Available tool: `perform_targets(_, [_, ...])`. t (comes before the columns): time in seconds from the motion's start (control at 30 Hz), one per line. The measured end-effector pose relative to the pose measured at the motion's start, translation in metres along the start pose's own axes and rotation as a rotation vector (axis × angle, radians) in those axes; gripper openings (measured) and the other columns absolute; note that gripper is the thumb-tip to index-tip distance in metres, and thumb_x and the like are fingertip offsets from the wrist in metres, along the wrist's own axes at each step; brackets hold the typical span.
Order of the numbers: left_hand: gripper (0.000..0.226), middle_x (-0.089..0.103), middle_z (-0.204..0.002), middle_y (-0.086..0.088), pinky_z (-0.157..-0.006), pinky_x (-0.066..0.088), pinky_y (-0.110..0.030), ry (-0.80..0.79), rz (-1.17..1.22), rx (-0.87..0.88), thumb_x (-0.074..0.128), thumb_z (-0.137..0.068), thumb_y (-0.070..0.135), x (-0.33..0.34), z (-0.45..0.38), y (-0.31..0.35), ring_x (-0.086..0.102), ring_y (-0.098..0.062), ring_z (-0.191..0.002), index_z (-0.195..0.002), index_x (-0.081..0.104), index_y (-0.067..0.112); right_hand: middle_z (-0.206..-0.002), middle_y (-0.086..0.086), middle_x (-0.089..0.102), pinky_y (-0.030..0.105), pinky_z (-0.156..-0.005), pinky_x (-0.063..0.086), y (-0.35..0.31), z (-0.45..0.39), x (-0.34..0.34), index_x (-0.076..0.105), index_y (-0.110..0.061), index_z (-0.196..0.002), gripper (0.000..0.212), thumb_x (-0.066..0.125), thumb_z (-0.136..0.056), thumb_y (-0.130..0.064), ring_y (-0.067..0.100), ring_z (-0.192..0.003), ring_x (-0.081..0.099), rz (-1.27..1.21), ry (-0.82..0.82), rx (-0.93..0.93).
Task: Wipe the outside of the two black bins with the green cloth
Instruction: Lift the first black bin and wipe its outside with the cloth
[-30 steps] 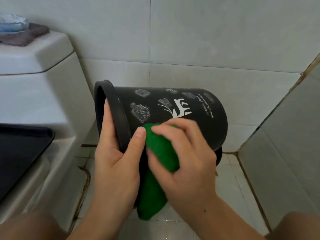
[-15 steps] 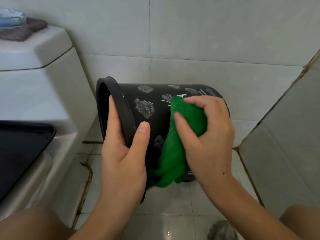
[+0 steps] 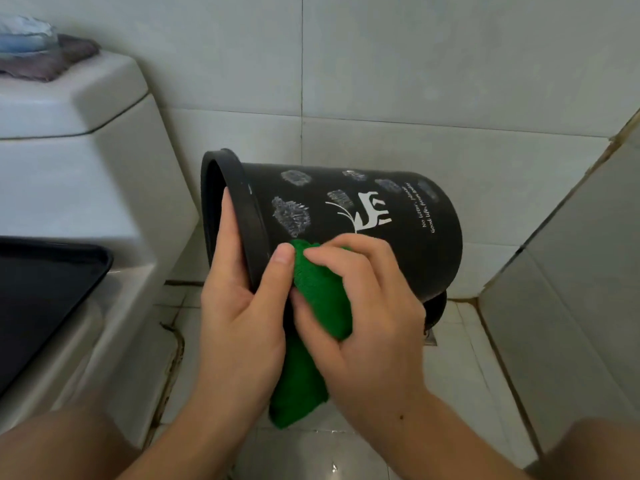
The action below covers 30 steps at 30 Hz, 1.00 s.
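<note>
Beside the toilet [image 3: 69, 188], above the tiled floor [image 3: 460, 368], we see a black bin [image 3: 346, 216] tipped on its side, our left hand [image 3: 239, 317] gripping its rim, thumb outside, our right hand [image 3: 374, 327] curled round the green cloth [image 3: 322, 292], pressing it on the bin's wall.

black bin [image 3: 346, 216], small white lettering, too blurred

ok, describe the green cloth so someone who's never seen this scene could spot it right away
Start at the white toilet on the left; just right of it a black bin is held tipped on its side over the tiled floor. The green cloth is bunched in the right hand against the bin's wall, its tail hanging down. It is the only bright green thing.
</note>
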<state>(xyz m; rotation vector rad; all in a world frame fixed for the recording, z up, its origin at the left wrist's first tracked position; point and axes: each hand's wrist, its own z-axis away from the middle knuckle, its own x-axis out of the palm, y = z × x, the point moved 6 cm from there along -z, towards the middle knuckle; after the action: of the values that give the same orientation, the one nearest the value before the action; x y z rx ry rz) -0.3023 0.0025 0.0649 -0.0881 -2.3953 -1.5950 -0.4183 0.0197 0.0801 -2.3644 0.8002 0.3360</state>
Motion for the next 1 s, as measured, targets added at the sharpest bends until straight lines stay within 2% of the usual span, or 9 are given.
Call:
perform_targets(0.07, [0.066,0.061,-0.135,0.004,-0.108,0.043,-0.042,0.003,0.004,-0.012,0.049,-0.090,0.013,-0.001,-0.002,-0.003,0.058,-0.016,-0.123,-0.151,0.029,0.029,-0.104,0.007,0.063,0.023,-0.083,0.048,0.017,-0.013,-0.001,0.068,-0.009,-0.105,0.026,0.063,-0.087,-0.026,0.015,-0.093,0.060,-0.016,-0.038,0.030])
perform_targets(0.2, [0.067,0.058,-0.138,0.002,-0.107,0.043,-0.044,-0.009,-0.027,-0.009,0.047,-0.091,0.010,0.004,-0.001,-0.002,0.057,-0.018,-0.125,-0.152,0.027,0.029,-0.103,0.004,0.061,0.009,-0.082,0.039,0.034,-0.027,-0.011,0.065,-0.012,-0.105,0.024,0.063,-0.086,-0.026,0.004,-0.092,0.053,0.015,0.070,0.173])
perform_targets(0.37, [0.066,0.060,-0.135,0.003,-0.107,0.044,-0.042,0.006,-0.017,-0.036,0.049,-0.089,0.015,-0.002,0.000,-0.005,0.058,-0.017,-0.123,-0.151,0.031,0.030,-0.105,0.006,0.060,0.021,-0.087,0.047,0.012,0.004,0.002,0.066,-0.009,-0.107,0.027,0.065,-0.086,-0.026,0.013,-0.097,0.059,-0.117,-0.042,0.055])
perform_targets(0.47, [0.065,0.063,-0.132,0.002,-0.097,0.051,-0.031,0.014,0.059,-0.065,0.049,-0.089,0.012,-0.004,0.000,-0.006,0.061,-0.017,-0.120,-0.150,0.033,0.030,-0.103,0.001,0.062,0.013,-0.088,0.041,0.038,-0.011,-0.014,0.065,-0.014,-0.107,0.024,0.066,-0.086,-0.025,0.004,-0.099,0.057,-0.141,0.028,0.187])
perform_targets(0.67, [0.064,0.066,-0.128,0.002,-0.090,0.052,-0.023,0.022,0.109,-0.059,0.049,-0.088,0.009,-0.008,0.000,-0.001,0.063,-0.015,-0.117,-0.147,0.038,0.029,-0.102,-0.019,0.058,0.021,-0.084,0.047,0.057,-0.022,-0.036,0.055,-0.028,-0.108,0.030,0.069,-0.083,-0.023,0.002,-0.096,0.059,-0.149,0.144,0.288])
perform_targets(0.73, [0.065,0.066,-0.128,0.003,-0.089,0.052,-0.021,0.016,0.098,-0.051,0.049,-0.088,0.008,-0.005,0.000,0.001,0.063,-0.014,-0.117,-0.148,0.037,0.028,-0.101,-0.014,0.057,0.021,-0.083,0.048,0.059,-0.024,-0.036,0.053,-0.027,-0.107,0.030,0.070,-0.083,-0.022,0.005,-0.095,0.058,-0.119,0.167,0.260])
perform_targets(0.83, [0.066,0.066,-0.128,0.005,-0.088,0.051,-0.019,0.014,0.099,-0.039,0.049,-0.088,0.007,-0.003,-0.001,0.003,0.063,-0.011,-0.116,-0.149,0.035,0.027,-0.110,-0.001,0.053,0.016,-0.088,0.042,0.056,-0.023,-0.036,0.065,-0.012,-0.102,0.020,0.069,-0.085,-0.020,0.010,-0.102,0.054,0.020,0.250,0.143])
perform_targets(0.9, [0.067,0.064,-0.130,0.005,-0.089,0.051,-0.019,0.022,0.101,-0.034,0.048,-0.088,0.006,-0.002,-0.001,0.004,0.062,-0.011,-0.117,-0.150,0.034,0.027,-0.114,0.004,0.051,0.019,-0.091,0.044,0.054,-0.020,-0.033,0.069,-0.006,-0.100,0.019,0.069,-0.086,-0.019,0.016,-0.105,0.055,0.080,0.288,0.097])
perform_targets(1.0, [0.065,0.064,-0.131,0.003,-0.088,0.052,-0.020,0.032,0.106,-0.048,0.049,-0.093,0.000,-0.002,-0.002,0.004,0.062,-0.012,-0.117,-0.150,0.033,0.026,-0.114,0.010,0.059,0.023,-0.091,0.047,0.051,-0.018,-0.023,0.070,-0.004,-0.105,0.029,0.065,-0.088,-0.027,0.017,-0.106,0.057,0.083,0.209,0.054])
